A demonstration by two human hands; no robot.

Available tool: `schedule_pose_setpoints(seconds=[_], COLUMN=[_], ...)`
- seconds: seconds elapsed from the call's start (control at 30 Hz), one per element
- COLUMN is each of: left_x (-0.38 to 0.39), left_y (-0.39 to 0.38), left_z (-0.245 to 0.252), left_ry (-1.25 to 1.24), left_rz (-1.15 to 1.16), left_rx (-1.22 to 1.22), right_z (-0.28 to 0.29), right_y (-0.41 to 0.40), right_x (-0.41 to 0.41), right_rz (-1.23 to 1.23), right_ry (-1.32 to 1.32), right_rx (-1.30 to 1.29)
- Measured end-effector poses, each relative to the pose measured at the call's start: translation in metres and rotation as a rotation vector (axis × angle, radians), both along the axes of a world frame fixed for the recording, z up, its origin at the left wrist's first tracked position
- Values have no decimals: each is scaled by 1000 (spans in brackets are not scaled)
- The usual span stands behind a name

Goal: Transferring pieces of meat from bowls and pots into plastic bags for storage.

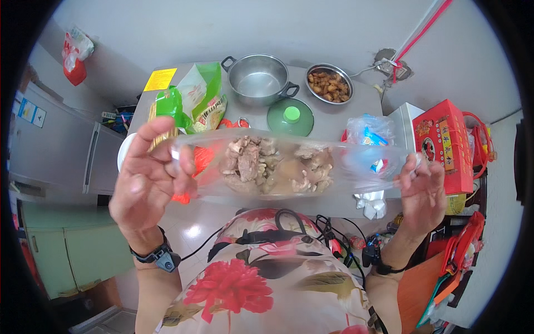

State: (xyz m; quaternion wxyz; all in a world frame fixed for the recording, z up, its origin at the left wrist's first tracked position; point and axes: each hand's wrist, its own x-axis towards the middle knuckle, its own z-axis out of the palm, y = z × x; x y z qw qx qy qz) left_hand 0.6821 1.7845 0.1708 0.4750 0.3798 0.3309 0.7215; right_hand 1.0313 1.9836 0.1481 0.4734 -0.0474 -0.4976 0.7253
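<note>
A clear plastic bag point(346, 167) is stretched out sideways above the near part of the table, between my two hands. Pieces of pale brown meat on the bone point(247, 163) show in its middle, seemingly cooked. My left hand point(146, 179) grips the bag's left end between thumb and fingers, the other fingers spread. At the right end, my right hand point(423, 188) pinches the plastic. Beyond the bag stand an empty steel pot point(258, 81) with black handles, a glass lid point(290, 117) with a green knob and a steel bowl point(351, 83) of browned chunks.
Green and white food packages point(202, 92) and a yellow paper point(160, 79) lie at the table's back left. Wrapped plastic bags point(369, 133) sit at the right, beside a red gift box point(442, 146). Dark cables point(329, 225) hang near the table's front edge. A wall borders the table's back.
</note>
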Motion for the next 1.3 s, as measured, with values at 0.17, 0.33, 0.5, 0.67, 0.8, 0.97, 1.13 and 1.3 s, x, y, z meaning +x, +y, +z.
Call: schedule_pose_setpoints(seconds=[0.17,0.33,0.5,0.67,0.8,0.97,1.13,1.3], left_x=[-2,-4,2,13,1,-46,-45,-20], left_y=[15,9,4,7,10,13,24,44], left_z=[-77,-101,-122,-128,-136,-127,-94,-24], left_ry=[-68,-149,-91,-49,-79,-260,-280,-96], left_rz=[42,102,106,156,107,355,219,30], left_rx=[-457,-418,-469,-548,-533,-326,-178,-67], right_z=[-94,-95,-110,-145,-191,-160,-155,-116], right_y=[19,31,45,46,37,-31,77,40], right_x=[0,0,-11,-43,-93,-127,-83,-71], right_rz=[-4,-116,-189,-219,-254,202,-237,-202], right_ry=[-391,-830,-1121,-1325,-1080,-900,-724,-590], right_rx=[-281,-12,339,922,818,519,-77,-16])
